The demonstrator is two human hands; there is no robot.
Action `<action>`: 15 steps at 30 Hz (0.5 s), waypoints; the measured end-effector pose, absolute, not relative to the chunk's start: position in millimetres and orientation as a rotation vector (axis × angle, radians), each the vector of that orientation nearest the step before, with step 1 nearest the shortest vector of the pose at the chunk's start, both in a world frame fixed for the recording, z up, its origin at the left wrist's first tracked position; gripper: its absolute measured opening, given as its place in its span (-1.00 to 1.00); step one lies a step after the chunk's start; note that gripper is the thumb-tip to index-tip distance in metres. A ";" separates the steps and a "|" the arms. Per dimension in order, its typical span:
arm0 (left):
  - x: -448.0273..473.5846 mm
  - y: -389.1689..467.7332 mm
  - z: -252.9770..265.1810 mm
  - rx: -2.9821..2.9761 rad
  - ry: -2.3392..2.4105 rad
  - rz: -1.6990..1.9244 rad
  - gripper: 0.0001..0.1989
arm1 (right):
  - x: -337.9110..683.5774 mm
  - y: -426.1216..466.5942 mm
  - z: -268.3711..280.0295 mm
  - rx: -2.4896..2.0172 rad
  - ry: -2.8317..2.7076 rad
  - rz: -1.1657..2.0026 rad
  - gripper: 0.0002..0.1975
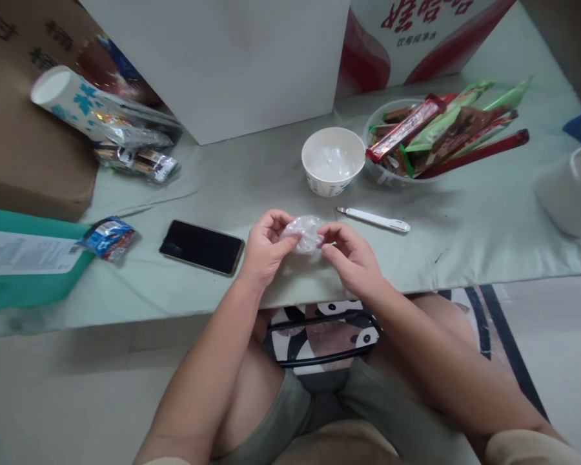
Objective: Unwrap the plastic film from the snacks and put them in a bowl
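A crumpled piece of clear plastic film (304,234) is held between my two hands just above the table's front part. The thumb and fingers of my left hand (267,248) are closed on its left side. My right hand (351,255) pinches its right edge with thumb and forefinger. Behind the film stands a white paper bowl (333,158) with translucent, crumpled plastic inside. A slim white tool with a metal tip (374,219), which looks like a small cutter, lies to the right of the film.
A black phone (201,247) and a blue snack packet (109,237) lie to the left. A clear bowl of wrapped snacks (430,142) stands at right. White (232,64) and brown boxes (39,155), paper cups (72,100), a green container (29,284) and a white tub (569,190) surround the workspace.
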State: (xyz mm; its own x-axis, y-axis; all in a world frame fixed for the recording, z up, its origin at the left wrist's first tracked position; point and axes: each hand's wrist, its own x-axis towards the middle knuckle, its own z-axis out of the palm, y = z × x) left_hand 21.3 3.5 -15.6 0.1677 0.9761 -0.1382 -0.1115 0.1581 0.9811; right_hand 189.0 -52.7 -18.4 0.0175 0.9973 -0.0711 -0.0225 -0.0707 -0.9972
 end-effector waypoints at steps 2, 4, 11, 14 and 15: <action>10.5 11.4 -18.0 1.235 1.186 1.094 -0.65 | 180.2 -46.1 -15.6 -1.285 -1.142 1.244 -0.80; 0.1 19.9 -21.6 1.301 1.279 1.184 -0.70 | 171.7 -40.3 -13.6 -1.309 -1.141 1.230 -0.81; -12.4 28.2 -29.3 1.517 1.588 1.548 -0.74 | 165.4 -22.9 -14.0 -1.296 -1.232 1.063 -0.82; 4.8 29.8 -17.6 1.722 1.659 1.612 -0.78 | 177.3 -14.3 -16.8 -1.337 -1.148 0.994 -0.81; 14.2 33.0 -10.5 1.784 1.661 1.592 -0.79 | 181.9 -11.7 -17.7 -1.339 -1.108 0.981 -0.82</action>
